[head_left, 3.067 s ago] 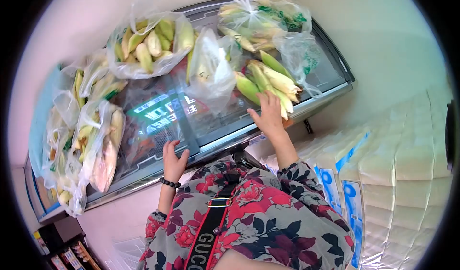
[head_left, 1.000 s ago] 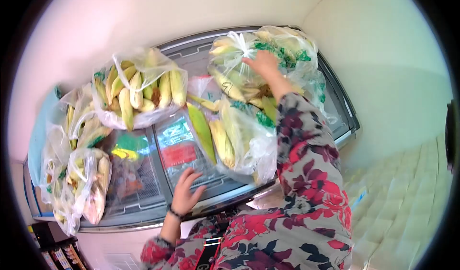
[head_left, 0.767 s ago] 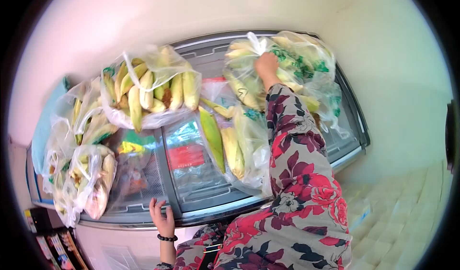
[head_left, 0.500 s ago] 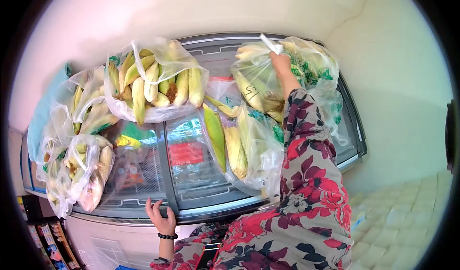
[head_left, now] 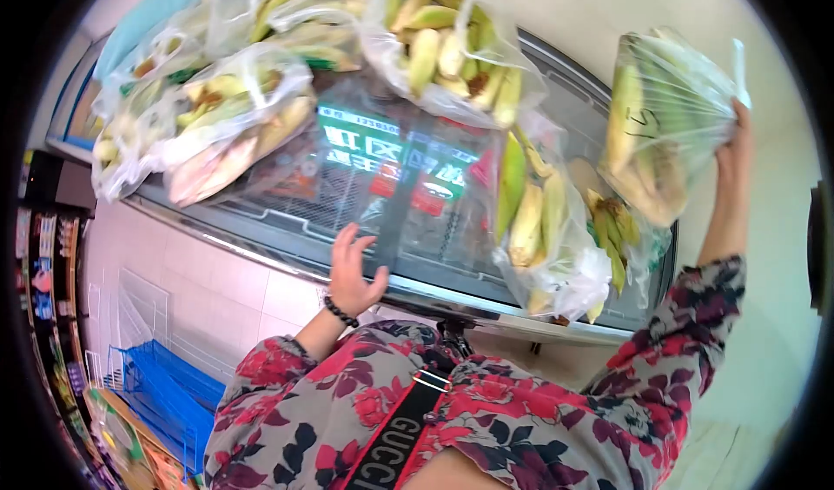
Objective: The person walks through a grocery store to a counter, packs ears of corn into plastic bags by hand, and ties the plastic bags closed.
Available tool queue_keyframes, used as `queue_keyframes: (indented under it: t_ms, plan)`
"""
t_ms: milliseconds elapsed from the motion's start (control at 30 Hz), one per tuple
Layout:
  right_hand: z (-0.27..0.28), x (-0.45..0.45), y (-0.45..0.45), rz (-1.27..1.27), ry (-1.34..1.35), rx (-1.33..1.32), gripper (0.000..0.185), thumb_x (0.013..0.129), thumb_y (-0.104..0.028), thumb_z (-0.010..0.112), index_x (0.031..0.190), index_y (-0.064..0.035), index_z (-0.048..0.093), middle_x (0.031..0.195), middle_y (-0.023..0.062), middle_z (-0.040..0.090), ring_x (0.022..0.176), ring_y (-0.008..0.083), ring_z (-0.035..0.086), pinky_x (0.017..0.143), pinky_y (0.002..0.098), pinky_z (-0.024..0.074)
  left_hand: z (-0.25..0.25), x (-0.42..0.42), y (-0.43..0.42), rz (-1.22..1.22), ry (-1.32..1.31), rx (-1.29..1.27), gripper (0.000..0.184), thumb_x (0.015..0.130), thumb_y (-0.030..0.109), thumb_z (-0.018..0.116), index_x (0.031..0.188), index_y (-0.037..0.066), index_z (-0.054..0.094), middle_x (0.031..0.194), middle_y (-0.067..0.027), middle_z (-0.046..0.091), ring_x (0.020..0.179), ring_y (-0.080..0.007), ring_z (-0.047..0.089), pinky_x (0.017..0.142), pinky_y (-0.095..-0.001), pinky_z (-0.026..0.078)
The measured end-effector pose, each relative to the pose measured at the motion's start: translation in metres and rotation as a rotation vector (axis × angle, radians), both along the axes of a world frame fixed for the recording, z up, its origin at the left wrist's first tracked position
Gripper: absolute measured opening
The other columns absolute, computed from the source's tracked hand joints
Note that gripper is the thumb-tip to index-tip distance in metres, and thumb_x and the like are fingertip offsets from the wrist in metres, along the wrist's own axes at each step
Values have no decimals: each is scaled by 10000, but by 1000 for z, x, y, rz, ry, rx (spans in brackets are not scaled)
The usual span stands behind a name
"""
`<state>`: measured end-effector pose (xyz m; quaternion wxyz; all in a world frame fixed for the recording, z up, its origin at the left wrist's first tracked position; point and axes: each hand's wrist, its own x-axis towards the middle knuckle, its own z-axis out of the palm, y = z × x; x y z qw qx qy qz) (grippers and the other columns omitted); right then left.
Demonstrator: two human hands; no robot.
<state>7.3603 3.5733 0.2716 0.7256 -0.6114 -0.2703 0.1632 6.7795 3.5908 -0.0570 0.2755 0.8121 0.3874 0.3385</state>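
Observation:
My right hand [head_left: 737, 138] grips the gathered top of a clear plastic bag of corn [head_left: 656, 129], raised at the right end of a chest freezer. Dark writing shows on that bag's side. My left hand [head_left: 354, 277] holds nothing; its fingers are apart over the front edge of the freezer [head_left: 287, 199]. Closest to the raised bag, more corn in an open bag [head_left: 534, 216] lies on the freezer's right part. Another full bag of corn [head_left: 452, 51] rests at the back middle, husks still on.
More bagged corn [head_left: 243, 112] covers the freezer's left end, with a light blue sheet [head_left: 143, 25] behind. Left on the floor stand a blue wire rack [head_left: 169, 394] and stocked shelves [head_left: 48, 299]. A pale wall [head_left: 777, 255] borders the right side.
My right hand has lifted the tied bag off the freezer's back right and carried it rightward. The view has turned and shifted. My left hand stays by the front edge.

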Motion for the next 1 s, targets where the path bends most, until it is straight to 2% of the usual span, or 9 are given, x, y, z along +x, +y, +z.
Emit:
queue_keyframes:
  t_ms: [100,200,267,600,667,733,800,900,1000]
  plan:
    - [52,-68,-6,76,95,-54,335,897,-216,546,1135,20,533,1102,128,609,991,234,594,874,350,494,-4,-13,2,-61,-157,-85,494,672,126,648,1139,39,513,1288,-232,388,1240,-391,347,1045,-457,283]
    - [56,-135,10,163,275,-129,357,895,-219,551,1155,25,540,1149,156,600,1034,258,584,916,381,484,6,-38,12,-177,-276,-238,437,728,136,636,1142,64,516,1296,-208,399,1237,-362,366,1032,-428,291]
    - [29,-173,20,266,459,-121,336,894,-215,549,1129,24,561,1116,158,615,1014,263,593,909,385,491,29,-69,24,-255,-295,-201,361,739,106,625,1091,66,551,1258,-214,435,1197,-366,410,1009,-424,329]
    - [-153,-428,99,417,767,-105,312,897,-148,523,1160,18,533,1119,154,610,1012,251,596,941,376,460,60,-239,95,19,-314,-167,264,751,43,610,1014,43,594,1184,-181,517,1041,-264,533,842,-329,437]
    - [-176,-469,118,444,666,-112,270,901,-196,545,1079,6,568,1035,134,632,903,238,615,801,354,503,58,-246,102,37,-360,-153,258,755,36,602,1013,36,596,1182,-181,522,1013,-246,541,817,-315,441]
    - [-218,-481,143,408,359,-281,245,896,-244,554,972,-19,613,949,94,658,757,227,611,659,333,480,57,-250,105,51,-330,-141,244,761,32,596,1005,24,596,1177,-186,528,982,-237,556,806,-311,447]
    - [-212,-502,142,476,156,-293,282,869,-289,571,832,-17,635,825,94,673,654,226,584,591,344,444,58,-250,102,44,-314,-170,238,756,24,595,994,20,595,1156,-195,533,965,-245,568,789,-312,456]
    - [-192,-508,115,431,-580,-773,320,841,-304,583,792,9,630,759,128,657,655,234,587,612,355,449,58,-243,105,-16,-311,-241,229,764,38,593,992,18,592,1159,-199,533,944,-254,572,788,-315,455]
    - [-193,-498,73,563,-609,-857,338,820,-320,594,811,16,632,726,156,639,654,241,593,637,353,458,65,-235,110,-26,-308,-238,226,767,53,603,990,17,594,1119,-172,565,947,-257,576,781,-318,453]
